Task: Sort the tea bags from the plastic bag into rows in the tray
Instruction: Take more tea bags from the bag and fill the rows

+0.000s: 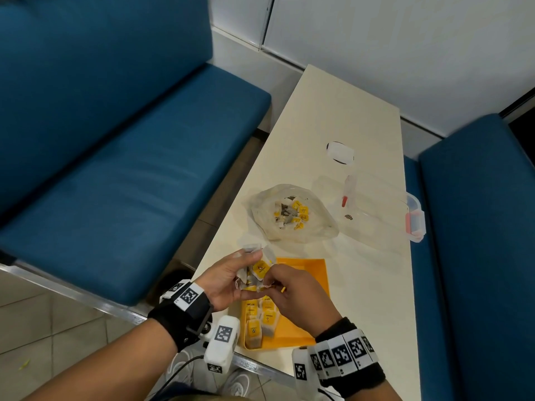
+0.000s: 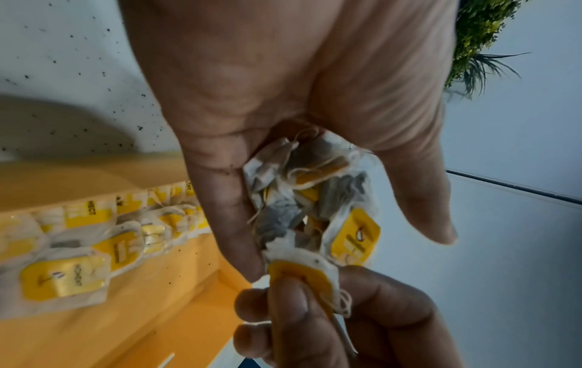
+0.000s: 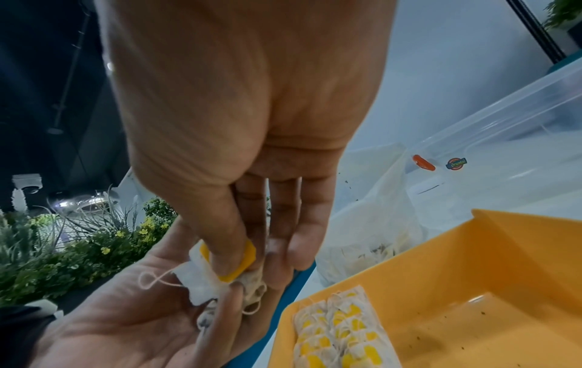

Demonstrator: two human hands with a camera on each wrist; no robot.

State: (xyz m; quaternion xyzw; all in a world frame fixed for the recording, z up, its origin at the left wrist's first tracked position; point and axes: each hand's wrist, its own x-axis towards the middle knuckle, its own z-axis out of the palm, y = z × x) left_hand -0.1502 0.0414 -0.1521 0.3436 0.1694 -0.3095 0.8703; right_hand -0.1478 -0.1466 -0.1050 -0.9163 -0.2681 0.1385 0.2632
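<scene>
My left hand (image 1: 231, 277) cups a bunch of tea bags (image 2: 310, 196) with yellow tags above the near left corner of the orange tray (image 1: 314, 273). With thumb and fingers, my right hand (image 1: 292, 293) pinches one tea bag (image 3: 220, 271) at the edge of that bunch. Two short rows of tea bags (image 1: 260, 316) lie in the tray's near left part (image 3: 343, 333). The clear plastic bag (image 1: 292, 212) with more tea bags lies on the table beyond the tray.
A clear lidded container (image 1: 376, 206) with pink clips stands right of the plastic bag. A small white object (image 1: 341, 152) lies farther back on the cream table (image 1: 347, 111). Blue benches (image 1: 115, 169) flank the table on both sides.
</scene>
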